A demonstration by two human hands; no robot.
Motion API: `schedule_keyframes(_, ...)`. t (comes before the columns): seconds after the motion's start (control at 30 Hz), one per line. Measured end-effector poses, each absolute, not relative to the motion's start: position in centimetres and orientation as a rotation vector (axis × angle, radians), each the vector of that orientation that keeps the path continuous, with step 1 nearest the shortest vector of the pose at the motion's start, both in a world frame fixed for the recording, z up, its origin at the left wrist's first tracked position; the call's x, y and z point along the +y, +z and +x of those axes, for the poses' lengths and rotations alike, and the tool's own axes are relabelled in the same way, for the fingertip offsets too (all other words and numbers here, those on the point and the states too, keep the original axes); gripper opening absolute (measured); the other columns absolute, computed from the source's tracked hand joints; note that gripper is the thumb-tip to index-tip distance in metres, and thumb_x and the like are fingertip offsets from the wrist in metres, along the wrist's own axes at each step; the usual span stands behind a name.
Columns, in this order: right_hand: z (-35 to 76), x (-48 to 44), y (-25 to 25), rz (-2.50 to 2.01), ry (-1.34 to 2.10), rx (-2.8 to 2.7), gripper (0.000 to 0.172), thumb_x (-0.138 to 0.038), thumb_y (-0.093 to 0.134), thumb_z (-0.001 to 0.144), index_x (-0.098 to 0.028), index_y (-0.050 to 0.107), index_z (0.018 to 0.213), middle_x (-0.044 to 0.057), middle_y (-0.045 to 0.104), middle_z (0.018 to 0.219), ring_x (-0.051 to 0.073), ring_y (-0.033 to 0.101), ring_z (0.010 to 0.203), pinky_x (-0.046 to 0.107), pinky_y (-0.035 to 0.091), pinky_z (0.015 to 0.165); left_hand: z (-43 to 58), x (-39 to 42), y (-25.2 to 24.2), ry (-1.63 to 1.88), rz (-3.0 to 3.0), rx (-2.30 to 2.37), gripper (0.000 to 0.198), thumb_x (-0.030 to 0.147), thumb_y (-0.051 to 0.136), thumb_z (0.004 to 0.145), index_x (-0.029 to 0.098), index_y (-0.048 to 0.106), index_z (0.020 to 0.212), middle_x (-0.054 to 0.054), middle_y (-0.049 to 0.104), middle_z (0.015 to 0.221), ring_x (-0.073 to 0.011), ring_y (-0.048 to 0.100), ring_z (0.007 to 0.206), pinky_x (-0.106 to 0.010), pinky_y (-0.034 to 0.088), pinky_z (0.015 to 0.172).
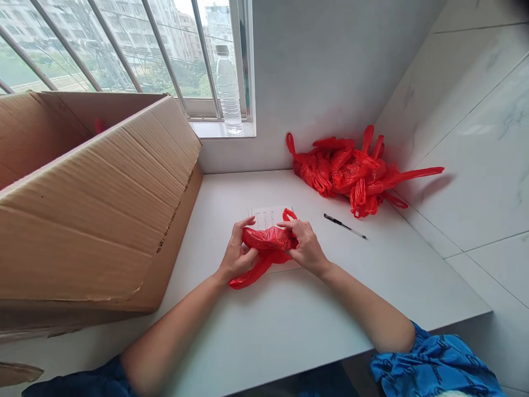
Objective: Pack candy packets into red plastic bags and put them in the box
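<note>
My left hand (238, 255) and my right hand (305, 246) both grip a crumpled red plastic bag (268, 241) just above the white table (289, 320). The left fingers curl round its left end, the right fingers pinch its right end. A loose tail of the bag hangs down toward the left wrist. A sheet of paper (266, 216) with small print lies on the table right behind the bag, partly hidden by it.
A large open cardboard box (95, 204) fills the left side. A heap of red plastic bags (351, 171) sits at the back right by the tiled wall. A black pen (345, 226) lies right of the paper. A water bottle (228, 91) stands on the window sill.
</note>
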State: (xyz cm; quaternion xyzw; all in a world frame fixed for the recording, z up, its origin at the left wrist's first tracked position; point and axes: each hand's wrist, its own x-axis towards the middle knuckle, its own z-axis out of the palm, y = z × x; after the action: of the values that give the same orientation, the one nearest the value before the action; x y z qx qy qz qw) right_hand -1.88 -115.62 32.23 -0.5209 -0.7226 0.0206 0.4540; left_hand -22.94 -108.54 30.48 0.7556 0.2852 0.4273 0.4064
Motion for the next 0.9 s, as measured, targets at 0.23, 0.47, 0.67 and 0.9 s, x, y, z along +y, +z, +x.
schedule_keyframes(0.23,-1.3,-115.9,32.8,-1.396,0.407,-1.610,0.041,-0.048,0.045,0.099,-0.023,0.060,0.070,0.001,0.063,0.068,0.019,0.059,0.076,0.033,0.047,0.078,-22.8,-108.2,31.3,0.944,1.472,0.740,0.064,0.042,0.068,0.085,0.023,0.041,0.140,-0.003,0.067,0.089,-0.0148,0.063,0.073,-0.028,0.052,0.069)
schedule_keyframes(0.47,-0.2,-115.6,33.1,-1.437,0.455,-1.454,0.043,-0.052,0.053,0.094,-0.023,0.056,0.125,0.005,0.067,0.106,0.016,0.063,0.077,0.031,0.052,0.073,-23.3,-107.7,31.6,1.034,1.500,0.952,0.052,0.051,0.062,0.089,0.025,0.050,0.133,-0.009,0.066,0.112,-0.0212,0.066,0.093,-0.033,0.054,0.077)
schedule_keyframes(0.67,0.5,-116.1,34.2,-1.457,-0.027,-1.640,0.024,-0.039,0.048,0.099,-0.022,0.065,0.097,0.004,0.070,0.091,0.017,0.062,0.073,0.035,0.045,0.081,-24.2,-106.4,31.0,1.252,1.856,1.160,0.033,0.041,0.053,0.095,0.027,0.061,0.123,-0.007,0.052,0.135,-0.0238,0.053,0.123,-0.042,0.045,0.103)
schedule_keyframes(0.9,-2.2,-115.8,31.7,-1.666,0.065,-1.954,0.033,-0.050,0.061,0.091,-0.019,0.063,0.101,0.006,0.071,0.090,0.023,0.064,0.080,0.035,0.043,0.072,-23.8,-107.6,31.8,0.963,2.177,0.999,0.029,0.032,0.058,0.090,0.032,0.065,0.119,-0.003,0.055,0.129,-0.0213,0.054,0.121,-0.037,0.047,0.103)
